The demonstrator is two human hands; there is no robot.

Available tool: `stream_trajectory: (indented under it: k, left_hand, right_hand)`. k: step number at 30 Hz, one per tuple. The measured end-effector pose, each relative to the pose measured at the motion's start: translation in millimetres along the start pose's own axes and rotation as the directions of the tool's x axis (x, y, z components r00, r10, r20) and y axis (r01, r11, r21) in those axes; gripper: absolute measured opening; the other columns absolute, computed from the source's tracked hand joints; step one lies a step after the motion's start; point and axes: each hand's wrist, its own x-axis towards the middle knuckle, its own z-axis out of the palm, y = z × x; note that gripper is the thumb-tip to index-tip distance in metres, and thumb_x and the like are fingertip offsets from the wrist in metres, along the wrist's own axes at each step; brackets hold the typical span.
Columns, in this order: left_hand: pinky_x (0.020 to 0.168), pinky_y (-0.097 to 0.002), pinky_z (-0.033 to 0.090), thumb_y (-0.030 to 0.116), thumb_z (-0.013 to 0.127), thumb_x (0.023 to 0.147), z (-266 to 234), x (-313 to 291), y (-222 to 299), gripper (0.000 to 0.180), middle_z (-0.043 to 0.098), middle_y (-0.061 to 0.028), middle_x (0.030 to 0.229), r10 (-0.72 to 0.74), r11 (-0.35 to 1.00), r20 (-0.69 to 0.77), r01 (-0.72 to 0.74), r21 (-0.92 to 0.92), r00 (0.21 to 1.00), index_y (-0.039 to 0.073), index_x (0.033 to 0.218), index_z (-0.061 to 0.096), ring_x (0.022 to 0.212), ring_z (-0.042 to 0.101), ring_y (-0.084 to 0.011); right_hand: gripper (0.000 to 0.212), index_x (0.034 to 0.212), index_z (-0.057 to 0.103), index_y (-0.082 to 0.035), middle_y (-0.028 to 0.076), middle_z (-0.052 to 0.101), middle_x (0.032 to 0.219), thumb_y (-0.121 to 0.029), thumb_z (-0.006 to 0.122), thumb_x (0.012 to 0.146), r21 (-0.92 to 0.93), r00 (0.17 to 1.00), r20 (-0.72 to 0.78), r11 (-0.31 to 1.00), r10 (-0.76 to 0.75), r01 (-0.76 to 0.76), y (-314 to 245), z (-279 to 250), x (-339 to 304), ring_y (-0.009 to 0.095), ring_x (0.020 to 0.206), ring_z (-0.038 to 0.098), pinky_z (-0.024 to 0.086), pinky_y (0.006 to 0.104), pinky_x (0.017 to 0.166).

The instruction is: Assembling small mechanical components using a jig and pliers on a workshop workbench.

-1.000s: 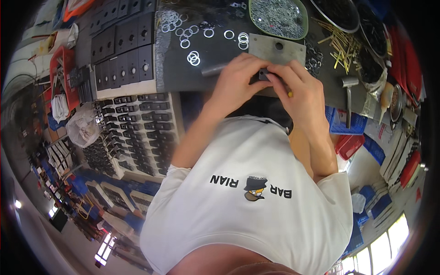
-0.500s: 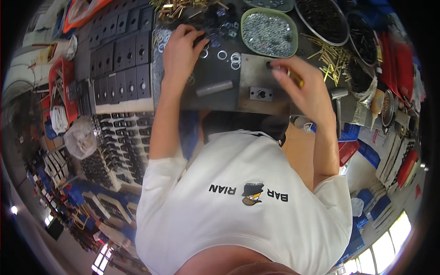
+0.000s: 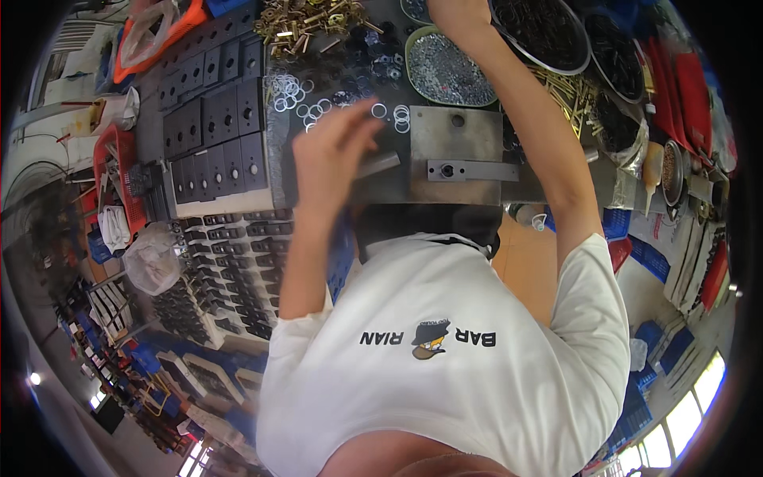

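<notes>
My left hand (image 3: 334, 155), slightly blurred, hovers over the near left of the bench with its fingers apart and nothing visible in them. Beside it lies a grey metal cylinder (image 3: 378, 164). Beyond its fingertips are a single metal ring (image 3: 378, 110) and a small stack of rings (image 3: 401, 119). My right hand (image 3: 461, 17) reaches to the far edge of the view, above the green tray (image 3: 411, 67) of small silvery parts; its fingers are cut off. Between my arms, a flat grey strip with a round fitting (image 3: 447, 170) lies on a metal plate (image 3: 457, 135).
Loose rings (image 3: 288, 91) and brass-coloured pieces (image 3: 306, 24) lie at the far left. Rows of black plates with holes (image 3: 211, 119) fill the left side. Round bowls of dark parts (image 3: 544, 36) and brass pins (image 3: 560, 95) are at the right.
My right hand has left the metal plate and moved far forward over the tray. My left hand has come nearer and right, away from the rings. A longer strip now shows on the plate.
</notes>
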Motion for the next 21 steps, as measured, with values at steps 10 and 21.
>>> stream_trajectory:
  k: [10,21]
  left_hand:
    - [0.082,-0.0297,0.062,-0.005,0.081,0.089,51,-55,29,0.023,0.079,-0.0106,0.110,0.193,0.968,0.016,-0.188,-0.168,0.981,0.003,0.110,0.081,0.100,0.077,-0.0218]
    - [0.081,-0.0329,0.057,0.003,0.091,0.079,72,-52,26,0.041,0.079,-0.0063,0.109,0.127,0.979,0.039,-0.119,-0.168,0.991,0.006,0.118,0.078,0.098,0.072,-0.0205]
  right_hand:
    - [0.022,0.108,0.074,-0.005,0.021,0.076,0.104,-0.023,0.066,0.098,0.294,0.997,-0.042,0.953,-0.060,0.070,-19,-72,-60,0.046,0.089,0.074,0.059,0.0521,0.078]
    - [0.015,0.104,0.075,-0.001,0.001,0.070,0.086,-0.009,0.081,0.092,0.798,0.925,0.359,0.473,0.124,-0.373,-14,-190,-233,0.007,0.074,0.055,0.046,0.0268,0.067]
